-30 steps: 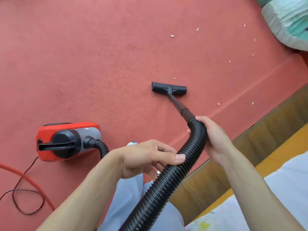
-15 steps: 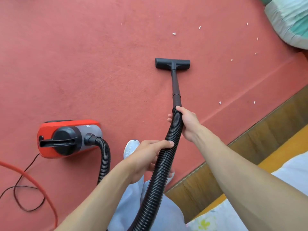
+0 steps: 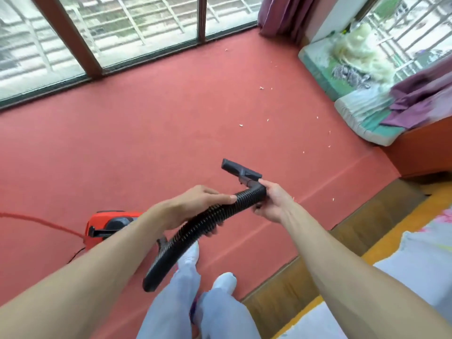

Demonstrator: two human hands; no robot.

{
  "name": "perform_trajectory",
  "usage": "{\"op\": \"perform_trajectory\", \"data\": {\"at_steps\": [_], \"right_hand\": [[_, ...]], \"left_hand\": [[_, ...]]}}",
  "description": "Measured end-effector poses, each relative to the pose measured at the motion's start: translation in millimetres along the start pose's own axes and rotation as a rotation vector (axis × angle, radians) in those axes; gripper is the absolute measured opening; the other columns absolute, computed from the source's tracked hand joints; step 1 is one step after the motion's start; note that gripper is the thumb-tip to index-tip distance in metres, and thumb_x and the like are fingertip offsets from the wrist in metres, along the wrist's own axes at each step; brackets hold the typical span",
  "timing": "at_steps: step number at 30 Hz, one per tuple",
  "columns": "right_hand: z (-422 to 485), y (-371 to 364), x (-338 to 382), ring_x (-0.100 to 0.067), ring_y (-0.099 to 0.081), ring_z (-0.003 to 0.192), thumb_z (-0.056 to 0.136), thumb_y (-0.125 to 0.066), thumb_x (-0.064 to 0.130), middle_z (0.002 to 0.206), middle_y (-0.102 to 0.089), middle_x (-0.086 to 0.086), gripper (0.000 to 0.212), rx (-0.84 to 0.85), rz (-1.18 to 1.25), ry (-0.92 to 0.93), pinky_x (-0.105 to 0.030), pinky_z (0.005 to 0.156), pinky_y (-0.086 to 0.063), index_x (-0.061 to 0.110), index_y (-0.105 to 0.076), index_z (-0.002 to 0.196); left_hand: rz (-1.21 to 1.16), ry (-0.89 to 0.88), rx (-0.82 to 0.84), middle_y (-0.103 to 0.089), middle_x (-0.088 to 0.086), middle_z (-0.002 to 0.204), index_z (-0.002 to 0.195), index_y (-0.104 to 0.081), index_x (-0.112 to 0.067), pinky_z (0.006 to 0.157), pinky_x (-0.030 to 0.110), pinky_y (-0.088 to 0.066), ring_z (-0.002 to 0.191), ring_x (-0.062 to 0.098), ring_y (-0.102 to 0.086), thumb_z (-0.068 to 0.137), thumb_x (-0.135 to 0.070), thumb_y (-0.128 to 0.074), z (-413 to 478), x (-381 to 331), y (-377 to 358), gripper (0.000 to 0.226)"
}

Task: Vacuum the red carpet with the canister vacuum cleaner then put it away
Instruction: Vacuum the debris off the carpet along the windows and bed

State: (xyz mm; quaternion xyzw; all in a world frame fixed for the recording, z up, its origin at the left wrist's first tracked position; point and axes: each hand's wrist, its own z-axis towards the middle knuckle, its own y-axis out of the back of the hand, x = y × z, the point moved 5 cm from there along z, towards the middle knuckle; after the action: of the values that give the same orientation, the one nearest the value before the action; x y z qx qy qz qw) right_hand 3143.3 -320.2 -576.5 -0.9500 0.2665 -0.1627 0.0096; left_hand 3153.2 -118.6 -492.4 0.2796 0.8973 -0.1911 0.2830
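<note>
The left hand and right hand both curl tight round the hose, the right nearest the nozzle, probably to aim it at scraps on the red carpet.

One wide-angle view, worn on the person's head, faces forward and steeply down. Both bare forearms run in from the lower corners to the left hand and right hand, close to the lens at frame centre, where they grip the black ribbed plastic hose. The pale blue trouser legs sit at bottom centre, directly beneath. The flat red carpet spreads across the middle. The brown-framed glass window, farthest off, slants across the upper left.
</note>
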Motion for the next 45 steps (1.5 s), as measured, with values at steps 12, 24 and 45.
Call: {"op": "perform_trajectory", "data": {"at_steps": [12, 24, 45], "right_hand": [[-136, 10, 34, -0.02, -0.061, 0.084, 0.094, -0.058, 0.034, 0.105, -0.062, -0.008, 0.033, 0.04, -0.064, 0.198, -0.031, 0.064, -0.048, 0.014, -0.055, 0.119], [-168, 35, 65, -0.021, -0.064, 0.078, 0.09, -0.064, 0.03, 0.104, -0.068, -0.01, 0.051, -0.006, -0.091, 0.334, -0.028, 0.059, -0.047, 0.008, -0.049, 0.134], [-71, -30, 178, -0.024, -0.059, 0.088, 0.091, -0.06, 0.031, 0.104, -0.065, -0.01, 0.035, -0.132, -0.167, 0.194, -0.028, 0.064, -0.046, 0.014, -0.057, 0.121]], "left_hand": [[0.186, -0.103, -0.032, -0.074, 0.012, 0.081, 0.093, -0.071, -0.004, 0.084, 0.045, -0.061, 0.078, 0.03, -0.074, 0.08, -0.053, -0.075, -94, -35, -62, 0.051], [0.174, -0.202, -0.075, -0.074, 0.013, 0.084, 0.099, -0.07, 0.003, 0.076, 0.03, -0.055, 0.076, 0.023, -0.071, 0.086, -0.044, -0.075, -99, -53, -95, 0.049], [0.066, -0.116, -0.036, -0.074, 0.017, 0.083, 0.096, -0.07, 0.005, 0.079, 0.04, -0.058, 0.073, 0.025, -0.071, 0.085, -0.046, -0.076, 13, -138, 11, 0.053]]}}
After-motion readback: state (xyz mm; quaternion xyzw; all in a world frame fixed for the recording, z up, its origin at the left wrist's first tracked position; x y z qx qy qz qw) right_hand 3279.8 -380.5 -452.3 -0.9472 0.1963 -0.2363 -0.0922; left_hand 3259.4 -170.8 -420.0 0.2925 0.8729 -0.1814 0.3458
